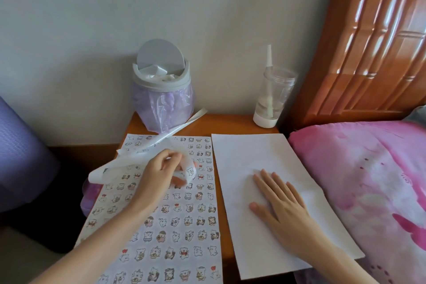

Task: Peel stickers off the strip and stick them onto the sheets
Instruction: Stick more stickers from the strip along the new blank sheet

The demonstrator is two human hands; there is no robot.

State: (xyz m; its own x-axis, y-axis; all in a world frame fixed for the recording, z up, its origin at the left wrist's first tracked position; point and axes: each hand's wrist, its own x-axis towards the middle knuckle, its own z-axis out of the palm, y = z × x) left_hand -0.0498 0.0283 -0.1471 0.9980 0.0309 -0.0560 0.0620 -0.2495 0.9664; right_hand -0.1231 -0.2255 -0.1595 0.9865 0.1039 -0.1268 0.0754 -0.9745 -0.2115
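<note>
on the orange nightstand [230, 124] | our left hand [164, 174] curls over the sticker-covered sheet [161, 226], fingers pinching the curled strip [129, 161] | our right hand [280, 203] lies flat, fingers spread, on the blank sheet [251, 152] beside it

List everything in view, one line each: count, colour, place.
sticker-covered sheet: one, white, table left
blank sheet: one, white, table right
sticker strip: one, translucent, over the sticker-covered sheet's far end
bin: one, grey, purple liner, table's far left
cup: one, clear, white base, table's far right
table: one, orange-brown, centre
pillow: one, pink, right
headboard: one, brown, upper right
rolled mat: one, purple, left
left hand: one, pinching the sticker strip
right hand: one, flat on the blank sheet
</note>
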